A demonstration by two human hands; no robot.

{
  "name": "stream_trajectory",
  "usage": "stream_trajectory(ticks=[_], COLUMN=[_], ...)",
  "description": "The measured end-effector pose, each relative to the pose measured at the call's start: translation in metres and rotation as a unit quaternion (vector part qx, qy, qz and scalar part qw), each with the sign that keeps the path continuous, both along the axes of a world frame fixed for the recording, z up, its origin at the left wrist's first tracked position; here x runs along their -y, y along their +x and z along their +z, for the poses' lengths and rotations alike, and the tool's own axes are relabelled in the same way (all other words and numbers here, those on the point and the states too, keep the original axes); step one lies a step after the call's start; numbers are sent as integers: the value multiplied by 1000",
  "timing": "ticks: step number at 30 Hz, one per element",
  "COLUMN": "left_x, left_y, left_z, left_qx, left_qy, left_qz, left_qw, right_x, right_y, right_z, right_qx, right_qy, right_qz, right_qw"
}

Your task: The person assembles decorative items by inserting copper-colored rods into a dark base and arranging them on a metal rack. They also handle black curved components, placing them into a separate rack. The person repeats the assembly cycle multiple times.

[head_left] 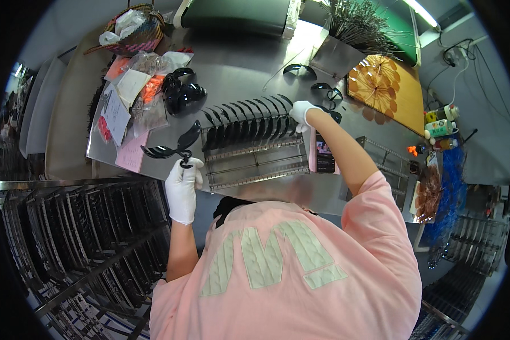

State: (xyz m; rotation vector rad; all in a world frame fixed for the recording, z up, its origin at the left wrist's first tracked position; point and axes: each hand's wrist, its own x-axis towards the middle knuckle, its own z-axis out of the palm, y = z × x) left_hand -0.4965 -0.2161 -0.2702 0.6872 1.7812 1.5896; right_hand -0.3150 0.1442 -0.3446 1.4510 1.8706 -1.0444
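Observation:
My left hand (181,190), in a white glove, is closed around the lower end of a glossy black piece with curved blades (189,137) and holds it upright, left of a metal rack (256,165). Along the rack's far side stands a row of similar thin black curved pieces (246,127), side by side. My right hand (304,115), also gloved in white, is at the right end of that row with its fingers bent together. What those fingers pinch, if anything, is hidden. More glossy black curved pieces (182,95) lie in a pile beyond my left hand.
Plastic bags and papers (131,93) cover the table's left side, near a woven basket (144,41). A phone (324,154) lies right of the rack. Farther right are loose black pieces (300,70), a wire bundle (357,28) and a yellow board (382,85). Loaded racks (85,238) stand lower left.

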Motion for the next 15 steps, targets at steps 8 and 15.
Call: stream_trajectory(ticks=[8, 15], left_x=[19, 4], left_y=[2, 25], left_z=[38, -12], left_qx=[110, 161], left_qy=[70, 49], left_qz=[-244, -73], left_qw=[961, 983], right_x=[69, 202], right_y=[16, -8], right_z=[105, 107], right_qx=[-170, -589], right_qy=[57, 190], right_qz=[56, 262], right_qw=[982, 740])
